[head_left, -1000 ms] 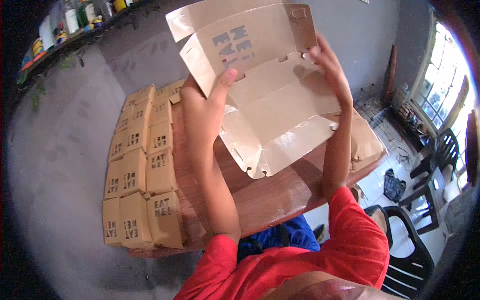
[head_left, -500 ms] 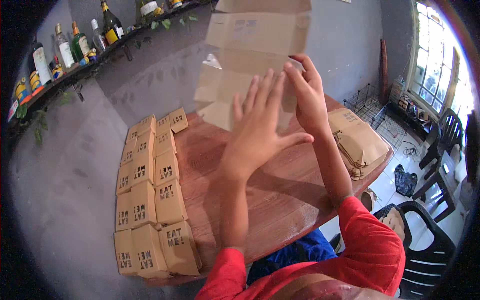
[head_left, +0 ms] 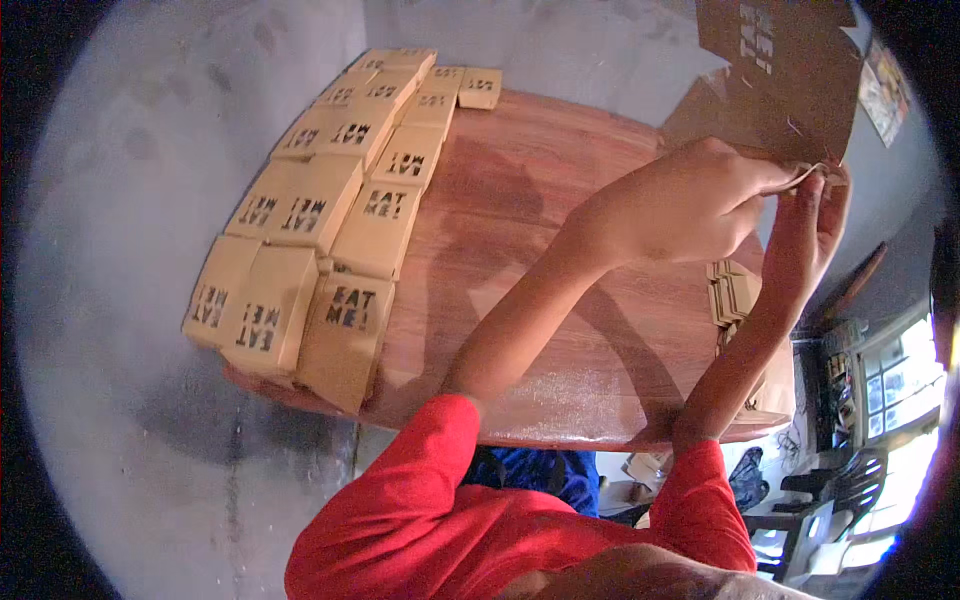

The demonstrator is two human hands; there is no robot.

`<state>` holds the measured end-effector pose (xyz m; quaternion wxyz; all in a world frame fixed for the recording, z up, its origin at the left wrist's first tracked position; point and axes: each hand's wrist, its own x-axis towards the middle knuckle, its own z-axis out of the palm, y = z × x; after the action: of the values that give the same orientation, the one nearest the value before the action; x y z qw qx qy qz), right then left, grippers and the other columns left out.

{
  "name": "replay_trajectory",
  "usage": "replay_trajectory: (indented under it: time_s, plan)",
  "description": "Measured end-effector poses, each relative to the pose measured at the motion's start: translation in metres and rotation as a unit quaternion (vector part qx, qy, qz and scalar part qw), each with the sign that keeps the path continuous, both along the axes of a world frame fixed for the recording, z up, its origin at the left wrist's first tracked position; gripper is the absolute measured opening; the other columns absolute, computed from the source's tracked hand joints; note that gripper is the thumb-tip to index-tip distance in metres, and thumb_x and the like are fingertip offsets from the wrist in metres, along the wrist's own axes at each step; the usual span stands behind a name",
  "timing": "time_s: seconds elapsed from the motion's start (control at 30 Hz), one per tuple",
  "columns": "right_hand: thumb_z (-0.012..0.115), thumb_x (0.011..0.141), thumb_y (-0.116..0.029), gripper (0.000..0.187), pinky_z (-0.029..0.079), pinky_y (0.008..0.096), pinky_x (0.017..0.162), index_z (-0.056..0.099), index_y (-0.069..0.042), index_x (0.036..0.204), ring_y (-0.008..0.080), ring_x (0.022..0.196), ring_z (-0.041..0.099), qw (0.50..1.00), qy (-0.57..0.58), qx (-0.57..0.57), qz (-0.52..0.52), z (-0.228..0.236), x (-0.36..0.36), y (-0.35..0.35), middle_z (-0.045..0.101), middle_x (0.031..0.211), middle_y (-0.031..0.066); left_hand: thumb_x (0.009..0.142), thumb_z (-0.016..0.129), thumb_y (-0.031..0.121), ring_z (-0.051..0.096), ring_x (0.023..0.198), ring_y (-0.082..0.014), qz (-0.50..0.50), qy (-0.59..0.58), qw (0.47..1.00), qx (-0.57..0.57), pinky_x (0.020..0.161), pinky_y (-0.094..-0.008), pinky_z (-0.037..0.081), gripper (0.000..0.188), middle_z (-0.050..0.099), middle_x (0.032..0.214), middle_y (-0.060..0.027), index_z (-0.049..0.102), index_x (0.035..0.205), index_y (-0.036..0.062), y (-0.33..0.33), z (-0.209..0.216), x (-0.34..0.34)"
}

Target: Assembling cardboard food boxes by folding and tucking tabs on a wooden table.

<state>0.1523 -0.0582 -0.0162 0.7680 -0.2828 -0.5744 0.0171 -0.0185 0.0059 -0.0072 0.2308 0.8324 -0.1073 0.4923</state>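
An unfolded brown cardboard box (head_left: 790,85) with dark print hangs in the air at the upper right, above the table's far right side. My left hand (head_left: 700,200) is closed, its thumb and finger pinching a small flap at the box's lower edge. Right beside it, my right hand (head_left: 815,220) grips the same edge between thumb and fingers. The fingertips of both hands almost meet there. Part of the box runs out of the picture at the top.
Folded printed boxes (head_left: 385,215) stand in rows along the left of the reddish wooden table (head_left: 540,320). A stack of flat cardboard (head_left: 735,290) lies at the table's right, partly behind my right forearm. Dark plastic chairs (head_left: 845,485) stand at the lower right.
The view has swung right and down. My left hand, spread before the cardboard earlier, now pinches its edge flap. The box has turned, showing its printed side.
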Motion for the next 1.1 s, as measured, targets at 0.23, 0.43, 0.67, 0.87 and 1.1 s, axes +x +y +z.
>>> replay_trajectory:
  time_s: [0.23, 0.43, 0.67, 0.87, 1.1]
  plan:
    - [0.068, 0.092, 0.001, 0.012, 0.055, 0.0284, 0.08, 0.066, 0.005, 0.103, 0.018, 0.09, 0.065, 0.966, -0.024, 0.094, -0.24, 0.003, 0.001, 0.003, 0.07, 0.099, 0.0107, 0.085, 0.057, 0.008, 0.067, 0.093, -0.0434, 0.114, 0.035, 0.991, -0.064, 0.083, -0.0487, 0.052, 0.035, 0.068, 0.092, -0.0274, 0.061, 0.12, 0.0006, -0.02, -0.006, 0.016]
    - [0.073, 0.083, 0.001, 0.016, 0.059, 0.0306, 0.072, 0.066, 0.008, 0.095, 0.0202, 0.083, 0.068, 0.959, 0.048, 0.09, -0.264, 0.001, 0.076, 0.025, 0.072, 0.093, 0.0157, 0.08, 0.068, 0.019, 0.065, 0.086, -0.0318, 0.369, -0.143, 0.918, 0.024, 0.078, -0.0446, 0.049, 0.035, 0.065, 0.083, -0.013, 0.062, 0.11, 0.0022, -0.073, -0.02, 0.008]
    - [0.07, 0.089, 0.0, 0.017, 0.058, 0.0279, 0.072, 0.068, 0.008, 0.103, 0.0217, 0.087, 0.069, 0.955, 0.095, 0.11, -0.258, 0.007, 0.114, -0.001, 0.071, 0.101, 0.0176, 0.101, 0.056, 0.026, 0.064, 0.091, -0.0295, -0.242, 0.278, 0.885, -0.283, 0.087, -0.0402, 0.049, 0.025, 0.065, 0.094, -0.0171, 0.061, 0.1, 0.0016, -0.188, -0.147, -0.132]
    - [0.056, 0.092, 0.003, 0.031, 0.056, 0.0313, 0.085, 0.071, -0.004, 0.118, 0.019, 0.104, 0.065, 0.953, 0.091, 0.037, -0.286, -0.005, 0.096, 0.007, 0.066, 0.115, 0.0072, 0.101, 0.058, 0.025, 0.063, 0.107, -0.0218, 0.041, 0.138, 0.671, -0.728, 0.097, -0.0373, 0.047, 0.029, 0.065, 0.113, -0.0143, 0.062, 0.117, 0.001, -0.232, -0.277, -0.228]
    - [0.064, 0.094, -0.01, 0.01, 0.041, 0.0209, 0.054, 0.065, -0.002, 0.099, 0.007, 0.065, 0.056, 0.949, 0.278, 0.148, -0.018, 0.023, 0.077, -0.002, 0.065, 0.083, 0.0013, 0.101, 0.059, 0.025, 0.063, 0.106, -0.0218, -0.027, 0.348, 0.696, -0.627, 0.096, -0.0371, 0.048, 0.029, 0.066, 0.111, -0.0139, 0.062, 0.118, 0.0013, -0.124, -0.245, -0.24]
